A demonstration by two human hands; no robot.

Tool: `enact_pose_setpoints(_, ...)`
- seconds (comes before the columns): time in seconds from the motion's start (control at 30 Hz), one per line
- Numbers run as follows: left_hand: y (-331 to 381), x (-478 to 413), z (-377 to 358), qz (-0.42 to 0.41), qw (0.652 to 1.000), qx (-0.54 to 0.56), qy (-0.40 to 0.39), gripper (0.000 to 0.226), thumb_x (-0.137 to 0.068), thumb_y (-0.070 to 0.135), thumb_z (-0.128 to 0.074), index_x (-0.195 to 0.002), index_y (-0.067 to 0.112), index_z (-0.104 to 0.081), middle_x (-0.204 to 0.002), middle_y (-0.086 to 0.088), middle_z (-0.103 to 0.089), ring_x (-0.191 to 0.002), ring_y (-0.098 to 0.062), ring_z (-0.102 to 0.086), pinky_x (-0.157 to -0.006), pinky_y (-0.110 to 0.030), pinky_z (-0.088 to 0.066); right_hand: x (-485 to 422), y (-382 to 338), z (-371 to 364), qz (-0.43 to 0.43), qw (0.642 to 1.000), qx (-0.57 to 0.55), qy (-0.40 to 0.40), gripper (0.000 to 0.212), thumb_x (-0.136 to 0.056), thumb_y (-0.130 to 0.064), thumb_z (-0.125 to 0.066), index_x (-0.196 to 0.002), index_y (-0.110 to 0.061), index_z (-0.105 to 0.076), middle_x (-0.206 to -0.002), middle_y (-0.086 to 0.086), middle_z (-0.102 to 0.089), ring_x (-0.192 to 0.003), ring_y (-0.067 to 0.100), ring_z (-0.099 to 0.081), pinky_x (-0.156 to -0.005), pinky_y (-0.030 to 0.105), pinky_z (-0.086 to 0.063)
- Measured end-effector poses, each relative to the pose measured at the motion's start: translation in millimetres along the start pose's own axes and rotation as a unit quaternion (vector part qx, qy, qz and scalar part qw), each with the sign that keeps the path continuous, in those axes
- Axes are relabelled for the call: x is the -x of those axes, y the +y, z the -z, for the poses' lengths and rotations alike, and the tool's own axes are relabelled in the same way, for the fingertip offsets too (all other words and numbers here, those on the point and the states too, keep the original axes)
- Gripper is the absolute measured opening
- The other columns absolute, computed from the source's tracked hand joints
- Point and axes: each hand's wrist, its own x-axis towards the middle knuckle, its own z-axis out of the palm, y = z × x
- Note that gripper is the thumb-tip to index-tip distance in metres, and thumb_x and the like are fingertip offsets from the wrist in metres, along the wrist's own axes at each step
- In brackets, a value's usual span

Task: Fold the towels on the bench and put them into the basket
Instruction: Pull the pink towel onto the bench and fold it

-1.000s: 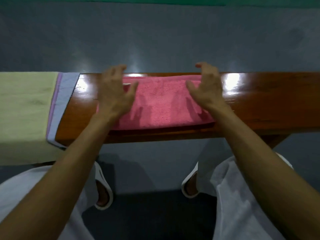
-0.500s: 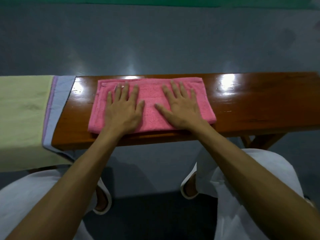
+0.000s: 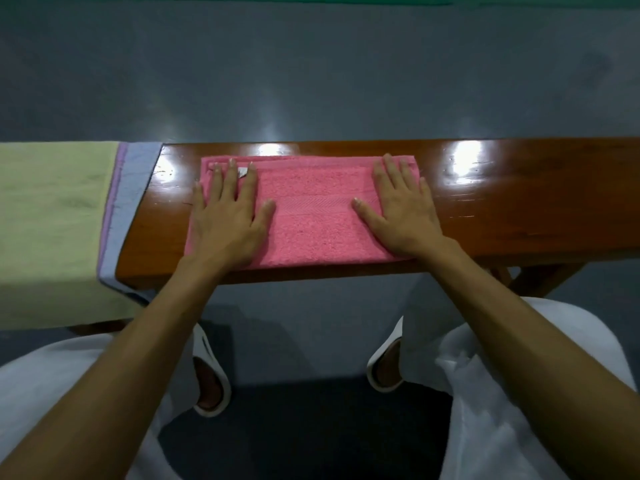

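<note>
**Both palms flat on a folded pink towel**

A smooth grey floor (image 3: 311, 81) fills the far half of the view and shows again beneath the bench. Across the middle runs a long, glossy, dark brown wooden bench (image 3: 519, 209), with bright glare spots on its top.

A pale yellow-green towel (image 3: 52, 220) is draped over the bench's left end and hangs down past its near edge. Under it lies a light blue towel (image 3: 133, 188), showing only as a strip along the yellow-green one's right side, with a narrow lilac band between them. The blue towel's corner also hangs over the near edge.

A pink terry towel (image 3: 311, 220), folded into a rectangle, lies flat on the bench top just right of the blue strip, with bare wood between them. It reaches from close to the far edge almost to the near edge.

The person's legs, in white trousers (image 3: 502, 393), are below the bench.

The left hand (image 3: 227, 216) lies palm down on the pink towel's left end, and the right hand (image 3: 403, 209) palm down on its right end. The fingers of both are straight and slightly spread, pointing to the far edge. Neither hand grasps anything.

Two white slippers (image 3: 211, 393) stand on the floor. A small white label (image 3: 242, 172) shows between the left hand's fingers.
</note>
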Motion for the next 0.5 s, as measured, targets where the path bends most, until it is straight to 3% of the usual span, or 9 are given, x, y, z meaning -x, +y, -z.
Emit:
enact_pose_setpoints(0.1,8.7,3.7,8.5,-0.043,0.998,0.018,0.044,0.072,-0.106,0.061,-0.023,-0.164,0.032,0.008,-0.173,-0.005,0.008,-0.159,-0.025,0.008,-0.126,-0.055,0.007,0.2,-3.8,10.5,-0.015,0.982,-0.16,0.095,0.11,-0.088,-0.059,-0.066,-0.164,-0.024,0.005,-0.172,0.01,-0.009,-0.157,0.031,-0.011,-0.125,0.046,-0.014)
enact_pose_setpoints(0.17,20.1,12.4,11.3,-0.078,0.994,0.038,0.061,0.069,-0.108,0.057,-0.027,-0.165,0.031,0.001,-0.173,-0.004,0.004,-0.159,-0.023,0.005,-0.127,-0.051,0.004,2.0,-4.8,18.8,-0.069,0.966,-0.209,0.137,0.115,-0.083,-0.038,-0.079,-0.164,-0.015,-0.001,-0.168,0.012,-0.018,-0.154,0.031,-0.02,-0.122,0.038,-0.019)
enact_pose_setpoints(0.27,36.5,27.5,7.1,-0.086,0.991,0.09,0.042,0.064,-0.109,0.052,-0.028,-0.165,0.027,-0.01,-0.173,-0.005,-0.005,-0.159,-0.023,0.0,-0.128,-0.048,0.0,1.7,1.5,29.0,-0.203,0.952,-0.192,0.122,0.095,-0.079,-0.034,-0.08,-0.152,-0.004,-0.027,-0.147,0.017,-0.043,-0.138,0.035,-0.042,-0.113,0.044,-0.041)
enact_pose_setpoints(0.37,40.2,31.4,-2.2,-0.09,0.995,0.03,-0.013,0.068,-0.107,0.06,-0.016,-0.165,0.03,0.001,-0.173,-0.006,0.008,-0.159,-0.026,0.01,-0.128,-0.052,0.003,-0.2,3.9,38.3,-0.241,0.959,-0.136,0.056,0.077,-0.063,-0.059,-0.066,-0.119,-0.007,-0.06,-0.114,0.013,-0.064,-0.106,0.033,-0.065,-0.087,0.047,-0.058)
enact_pose_setpoints(0.43,39.4,28.1,-4.3,-0.092,0.995,-0.001,-0.031,0.07,-0.105,0.064,-0.008,-0.164,0.032,0.009,-0.171,-0.006,0.016,-0.157,-0.027,0.016,-0.127,-0.055,0.006,-3.0,6.8,42.0,-0.243,0.96,-0.14,0.015,0.054,-0.067,-0.054,-0.069,-0.1,-0.01,-0.066,-0.094,0.008,-0.068,-0.085,0.029,-0.069,-0.072,0.04,-0.06)
enact_pose_setpoints(0.5,40.7,25.7,-3.9,-0.091,0.995,-0.008,-0.034,0.071,-0.104,0.066,-0.006,-0.164,0.033,0.011,-0.171,-0.006,0.017,-0.157,-0.028,0.017,-0.127,-0.056,0.006,-3.6,7.3,46.4,-0.243,0.956,-0.164,-0.009,0.032,-0.08,-0.038,-0.076,-0.094,-0.013,-0.064,-0.091,0.006,-0.067,-0.083,0.027,-0.068,-0.071,0.039,-0.059)
